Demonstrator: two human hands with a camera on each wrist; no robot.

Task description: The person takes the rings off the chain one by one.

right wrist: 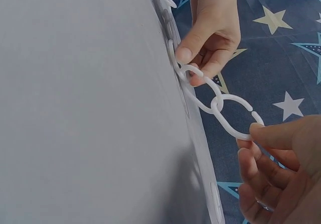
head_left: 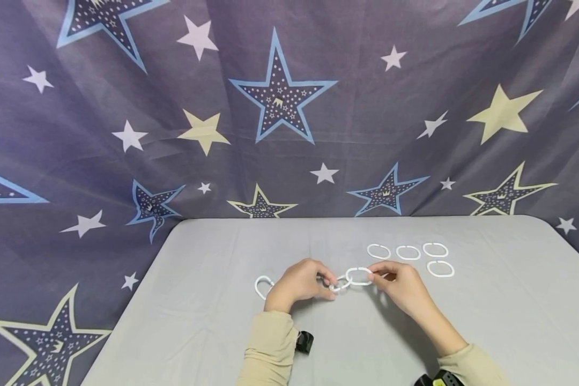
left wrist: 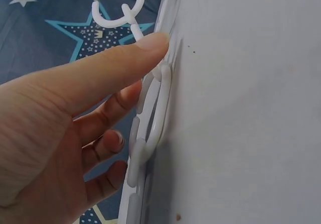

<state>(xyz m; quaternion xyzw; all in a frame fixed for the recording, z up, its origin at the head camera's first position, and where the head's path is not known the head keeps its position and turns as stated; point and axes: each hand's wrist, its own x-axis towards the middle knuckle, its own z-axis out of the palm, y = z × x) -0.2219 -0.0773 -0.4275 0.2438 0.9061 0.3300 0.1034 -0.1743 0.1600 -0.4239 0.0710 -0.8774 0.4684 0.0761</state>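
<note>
My right hand [head_left: 399,284] pinches a white oval ring [head_left: 359,268] by its right end, near the small gap in it. That ring is hooked through a second white ring [right wrist: 204,109], which my left hand [head_left: 303,281] pinches between thumb and forefinger. In the left wrist view, more linked rings [left wrist: 159,116] hang below the left thumb along the table. The end of this chain [head_left: 258,288] shows left of the left hand in the head view; its middle is hidden behind that hand.
Several loose white oval rings [head_left: 440,269] lie on the grey-covered table [head_left: 198,332] beyond and right of the right hand. A dark cloth with stars [head_left: 347,128] hangs behind the table's far edge. Black devices [head_left: 304,342] are worn at the wrists.
</note>
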